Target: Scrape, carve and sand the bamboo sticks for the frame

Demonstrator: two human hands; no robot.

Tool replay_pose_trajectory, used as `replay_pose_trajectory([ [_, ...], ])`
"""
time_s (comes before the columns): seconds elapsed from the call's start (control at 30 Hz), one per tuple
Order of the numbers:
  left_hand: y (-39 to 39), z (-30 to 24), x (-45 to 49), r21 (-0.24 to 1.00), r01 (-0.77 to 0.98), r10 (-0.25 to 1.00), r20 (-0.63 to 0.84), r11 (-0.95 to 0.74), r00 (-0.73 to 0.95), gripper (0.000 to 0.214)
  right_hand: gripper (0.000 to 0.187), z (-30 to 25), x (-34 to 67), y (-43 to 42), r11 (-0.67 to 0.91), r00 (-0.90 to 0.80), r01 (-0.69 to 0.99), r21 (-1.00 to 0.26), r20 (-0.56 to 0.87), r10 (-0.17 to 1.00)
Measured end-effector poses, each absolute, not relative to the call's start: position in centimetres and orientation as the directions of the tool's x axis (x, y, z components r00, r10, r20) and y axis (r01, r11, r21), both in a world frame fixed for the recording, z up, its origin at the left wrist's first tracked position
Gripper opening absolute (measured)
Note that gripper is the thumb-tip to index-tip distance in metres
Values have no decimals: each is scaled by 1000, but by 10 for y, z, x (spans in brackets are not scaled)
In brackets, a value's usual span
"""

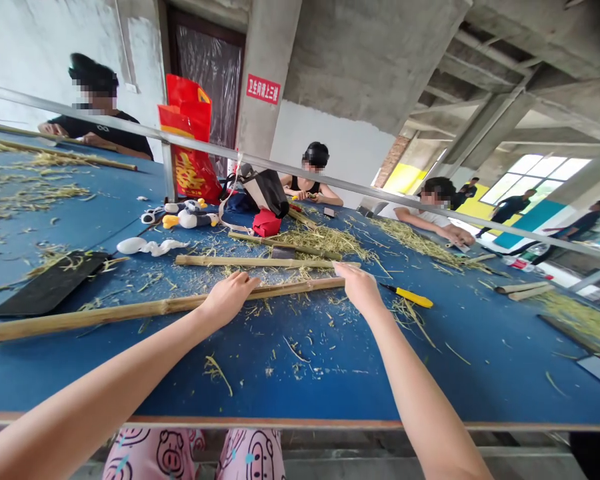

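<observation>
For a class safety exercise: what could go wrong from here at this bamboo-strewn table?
The yellow utility knife lies close beside the right hand, so a careless move could cut it. The left hand rests bare on the bamboo pole, risking splinters. Scattered bamboo shavings could hide small hazards.

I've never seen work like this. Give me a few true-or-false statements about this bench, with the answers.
The left hand rests on a long bamboo pole. True.

The right hand is gripping a yellow knife. False: the knife lies on the table, beside that hand.

Bamboo shavings are scattered over the blue table. True.

Nobody else is at the table. False: a person sits across it, and others are there too.
</observation>
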State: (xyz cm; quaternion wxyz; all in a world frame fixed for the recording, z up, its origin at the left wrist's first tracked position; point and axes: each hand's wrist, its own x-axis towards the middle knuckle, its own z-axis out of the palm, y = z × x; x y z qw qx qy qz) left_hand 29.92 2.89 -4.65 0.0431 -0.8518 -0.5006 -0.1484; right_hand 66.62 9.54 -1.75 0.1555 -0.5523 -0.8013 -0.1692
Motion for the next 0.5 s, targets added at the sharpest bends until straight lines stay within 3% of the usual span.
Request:
replay_pose_trajectory([
  [0.17,33,-48,300,173,778,771,376,-603,514,38,59,-15,639,81,311,-329,944,108,279,902],
  [0.37,38,-53,298,237,772,785,392,-589,479,38,61,-21,605,67,572,-582,813,109,171,795],
  [0.5,36,-55,300,266,789,808,399,-554,433,37,58,-15,613,69,428,-452,888,169,156,878],
])
